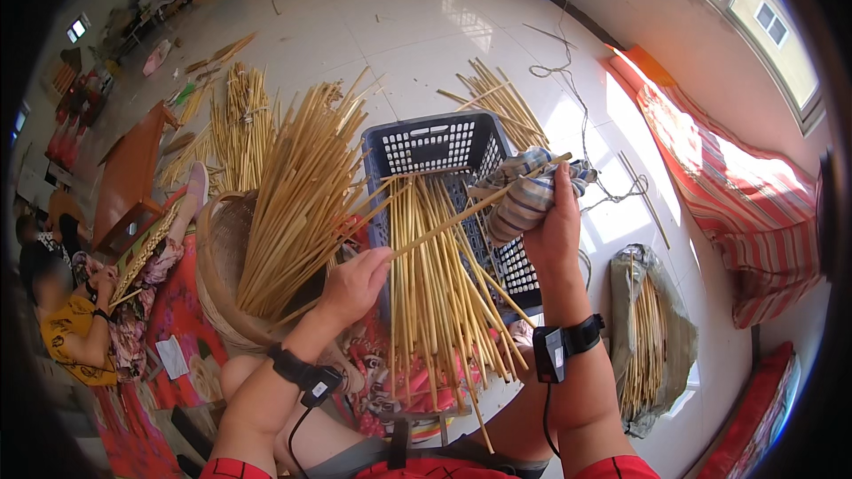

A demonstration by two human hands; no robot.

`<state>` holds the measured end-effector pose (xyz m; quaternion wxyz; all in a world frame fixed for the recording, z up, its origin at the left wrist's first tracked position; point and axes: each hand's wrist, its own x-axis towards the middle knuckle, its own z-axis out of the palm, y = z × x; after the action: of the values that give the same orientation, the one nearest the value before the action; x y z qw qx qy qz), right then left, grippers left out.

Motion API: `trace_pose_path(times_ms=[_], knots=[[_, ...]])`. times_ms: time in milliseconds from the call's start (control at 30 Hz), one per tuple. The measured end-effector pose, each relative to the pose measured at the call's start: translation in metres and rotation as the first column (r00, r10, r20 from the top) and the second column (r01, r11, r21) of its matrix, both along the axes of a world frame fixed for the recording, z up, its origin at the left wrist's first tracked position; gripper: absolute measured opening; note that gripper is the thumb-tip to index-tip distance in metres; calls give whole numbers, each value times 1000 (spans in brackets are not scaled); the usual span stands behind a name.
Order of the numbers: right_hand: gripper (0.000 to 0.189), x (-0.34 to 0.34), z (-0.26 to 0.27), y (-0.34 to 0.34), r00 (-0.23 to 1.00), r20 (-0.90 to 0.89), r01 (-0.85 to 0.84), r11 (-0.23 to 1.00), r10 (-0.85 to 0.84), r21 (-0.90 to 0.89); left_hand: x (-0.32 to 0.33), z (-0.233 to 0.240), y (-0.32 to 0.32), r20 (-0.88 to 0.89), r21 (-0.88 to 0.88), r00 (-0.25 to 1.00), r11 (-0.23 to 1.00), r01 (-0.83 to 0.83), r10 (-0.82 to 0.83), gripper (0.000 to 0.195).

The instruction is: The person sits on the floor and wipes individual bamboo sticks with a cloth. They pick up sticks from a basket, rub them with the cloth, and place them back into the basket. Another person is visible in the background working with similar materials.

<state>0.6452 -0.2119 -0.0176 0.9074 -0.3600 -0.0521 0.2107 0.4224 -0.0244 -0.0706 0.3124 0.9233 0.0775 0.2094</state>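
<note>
One long tan plant stalk (459, 218) slants up to the right between my two hands. My left hand (356, 279) pinches its lower end. A checked cloth (522, 203) lies in my right hand (559, 226), bunched against the upper part of the stalk, with my thumb pointing up beside it. Below, many loose stalks (432, 286) rest across a dark plastic crate (432, 123) with perforated walls, their near ends hanging over my lap. To the left, a thick sheaf of stalks (299, 206) leans in a round woven basket (213, 279).
Tied stalks (243, 126) stand behind the basket; another pile (502, 103) lies beyond the crate. A grey sack of stalks (642, 339) is at the right, near a loose cord (586, 113). Another person (80, 326) sits left by a wooden bench (133, 173). Striped fabric (719, 173) lines the wall.
</note>
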Motion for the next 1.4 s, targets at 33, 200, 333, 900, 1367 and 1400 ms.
trace_pose_path(times_ms=[33, 200, 333, 900, 1367, 1400], knots=[[31, 2, 0, -2, 1000, 1, -5, 1000, 5, -11, -1, 0, 1, -3, -20, 1000, 1000, 11, -11, 21], [25, 2, 6, -6, 999, -15, 36, 999, -37, -28, -2, 6, 5, -154, -234, 981, 969, 77, -115, 23], [20, 3, 5, -6, 996, -27, 79, 997, -80, -21, 4, 9, 9, -212, -448, 948, 886, 120, -235, 25], [25, -46, -2, 29, 990, -83, -131, 968, 116, -213, 28, 25, -15, -209, -622, 944, 780, 75, -257, 31], [21, 9, 5, -14, 987, -127, 94, 995, -96, -20, -17, 60, 47, -347, -884, 739, 464, -53, -577, 20], [21, 9, 6, -13, 985, -133, 107, 994, -108, -18, -17, 58, 44, -337, -884, 754, 464, -48, -564, 19]])
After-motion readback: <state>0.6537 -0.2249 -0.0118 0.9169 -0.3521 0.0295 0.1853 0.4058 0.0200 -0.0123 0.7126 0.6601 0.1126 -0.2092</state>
